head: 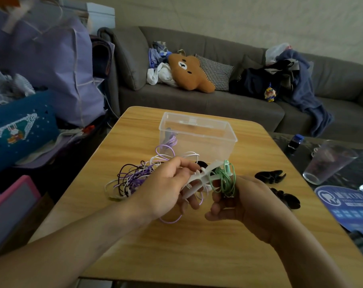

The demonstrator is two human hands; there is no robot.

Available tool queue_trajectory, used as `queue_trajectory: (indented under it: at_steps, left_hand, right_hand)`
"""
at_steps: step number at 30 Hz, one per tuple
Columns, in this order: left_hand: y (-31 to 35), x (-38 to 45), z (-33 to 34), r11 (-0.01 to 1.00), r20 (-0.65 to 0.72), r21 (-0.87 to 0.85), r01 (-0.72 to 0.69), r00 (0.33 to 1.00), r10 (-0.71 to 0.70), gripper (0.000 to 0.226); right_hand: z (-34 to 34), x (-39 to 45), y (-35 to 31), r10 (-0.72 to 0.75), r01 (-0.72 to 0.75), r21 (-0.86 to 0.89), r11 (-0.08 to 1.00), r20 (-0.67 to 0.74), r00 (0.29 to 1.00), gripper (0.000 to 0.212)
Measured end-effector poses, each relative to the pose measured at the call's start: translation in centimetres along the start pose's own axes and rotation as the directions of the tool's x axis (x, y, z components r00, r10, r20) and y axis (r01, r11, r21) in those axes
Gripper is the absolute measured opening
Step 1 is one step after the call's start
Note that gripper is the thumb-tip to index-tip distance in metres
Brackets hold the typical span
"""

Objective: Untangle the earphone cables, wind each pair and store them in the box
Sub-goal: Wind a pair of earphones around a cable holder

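Standing over the wooden table [197, 235], I record the head view: the left hand [166, 190] has its fingers curled round a white cable winder [199, 179], a flat, pronged plastic piece held tilted above the tabletop. The right hand [245, 202] grips a coiled green earphone cable [224, 179], the coil resting against its fingers and touching the winder's near end; a pale green plug or earpiece stands up from the top of the coil.

A tangle of purple, white and dark cables [132, 179] lies on the table just left of the left hand, with one purple loop trailing under that hand toward the near edge. The clear plastic box [197, 136] sits open behind the hands, further up the table; a bundle of purple cable lies inside it at the left end. Two black winders [270, 176] lie on the table to the right of the right hand.

Beyond the table stands a grey sofa [218, 100] bearing a brown bear cushion [190, 73]. A glass tumbler [326, 163] stands on the dark side table at right
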State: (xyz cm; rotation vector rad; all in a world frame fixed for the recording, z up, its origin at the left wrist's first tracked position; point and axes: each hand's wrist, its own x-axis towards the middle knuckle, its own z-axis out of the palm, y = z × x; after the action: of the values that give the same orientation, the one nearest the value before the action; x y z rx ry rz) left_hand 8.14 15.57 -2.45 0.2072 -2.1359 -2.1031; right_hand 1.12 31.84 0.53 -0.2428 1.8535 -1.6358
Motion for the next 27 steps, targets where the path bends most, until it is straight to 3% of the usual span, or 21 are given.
queue_trajectory:
  at_steps: [4,7,12,19,24,27]
  left_hand:
    - [0.6,-0.3,0.4,1.0,0.101,-0.023,0.015,0.995,-0.013,0.03]
    - [0.6,-0.6,0.7,0.998,0.124,0.055,-0.04,0.992,0.032,0.038]
    - [-0.1,-0.1,1.2,0.977,0.011,0.161,-0.138,0.99,0.138,0.017]
    - [-1.0,0.5,1.6,0.977,-0.097,0.098,-0.191,0.975,0.2,0.006]
    - [-0.8,0.4,1.1,0.906,0.042,0.338,-0.253,0.966,0.254,0.006]
    - [-0.7,0.5,0.7,0.885,0.056,0.383,-0.264,0.963,0.263,0.006]
  right_hand:
    - [0.1,0.1,0.2,-0.05,0.05,-0.03,0.998,0.023,0.998,0.036]
    - [0.4,0.1,0.4,-0.067,0.073,-0.109,0.991,0.06,0.996,0.033]
    - [0.7,0.1,0.4,-0.073,0.078,-0.122,0.989,0.051,0.996,0.035]
    - [1.3,0.1,0.7,-0.056,0.062,-0.198,0.978,0.038,0.998,0.036]
    - [0.8,0.4,1.0,0.006,0.006,-0.404,0.915,0.03,1.0,0.033]
    - [0.4,0.4,0.9,0.036,-0.012,-0.396,0.918,0.053,0.998,0.034]
